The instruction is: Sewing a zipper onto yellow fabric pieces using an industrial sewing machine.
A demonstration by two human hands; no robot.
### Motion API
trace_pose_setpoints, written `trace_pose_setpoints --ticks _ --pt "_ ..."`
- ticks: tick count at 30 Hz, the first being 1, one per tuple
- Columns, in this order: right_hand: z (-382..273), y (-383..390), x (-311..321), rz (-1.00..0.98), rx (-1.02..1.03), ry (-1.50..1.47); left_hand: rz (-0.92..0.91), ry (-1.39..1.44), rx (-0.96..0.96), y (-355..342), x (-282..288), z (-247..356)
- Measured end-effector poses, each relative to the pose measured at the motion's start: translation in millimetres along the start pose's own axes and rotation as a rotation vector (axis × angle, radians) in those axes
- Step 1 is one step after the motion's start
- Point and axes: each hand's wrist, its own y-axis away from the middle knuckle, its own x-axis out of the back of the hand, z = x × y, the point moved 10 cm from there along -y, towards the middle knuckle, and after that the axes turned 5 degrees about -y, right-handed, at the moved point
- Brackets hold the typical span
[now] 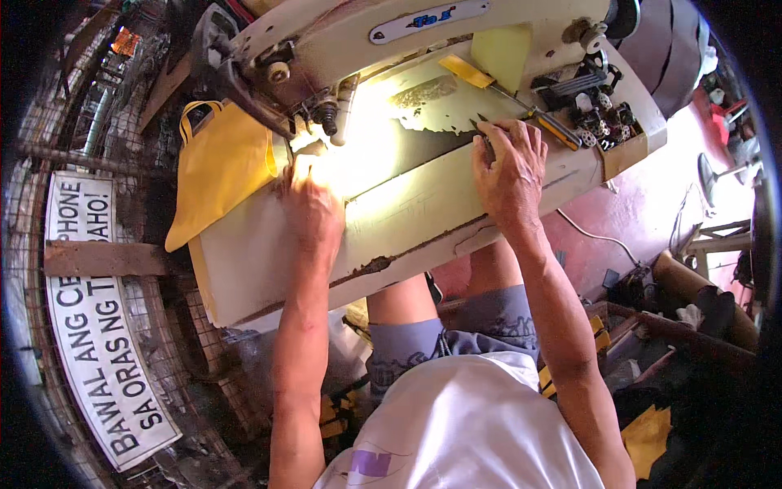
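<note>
A cream sewing machine (318,37) stands before me, its lamp glaring over the needle area. My left hand (316,208) is closed at the needle, fingertips pinched in the bright light; glare hides what they hold. Left of it, a yellow fabric bag (224,167) with a loop handle drapes over the edge of the machine bed (423,216). On the bed's right part rests my right hand (513,167), curled around small dark thread snips (481,124), whose pointed tips show beyond the fingers.
A screwdriver (556,128) with a yellow-and-black handle lies right of my right hand. Beside it, a tray holds several metal bobbins (588,110) and dark machine parts. A wire-mesh wall with a white sign (90,326) is at left. Yellow scraps (648,440) lie low on the right.
</note>
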Motion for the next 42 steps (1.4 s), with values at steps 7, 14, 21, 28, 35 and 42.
trace_pose_setpoints --ticks 7,14,21,28,35,42 --pt "-1 -2 -2 -0.012 0.023 -0.054 0.091 -0.077 -0.166 1 33 34" --pt "0 -3 -1 -0.018 0.015 -0.049 0.062 -0.221 -0.294 -9 23 41" --pt "0 -3 0 -0.014 0.018 -0.05 0.06 -0.327 -0.28 -8 24 49" --pt "3 -3 -5 -0.039 -0.01 -0.041 0.019 -0.196 -0.215 -18 17 26" --pt "0 -4 -1 -0.021 0.008 -0.063 -0.263 0.016 0.115 -82 -31 -69" --pt "-7 21 34 0.23 0.191 -0.181 -0.259 -0.028 -0.219 -119 -47 -162"
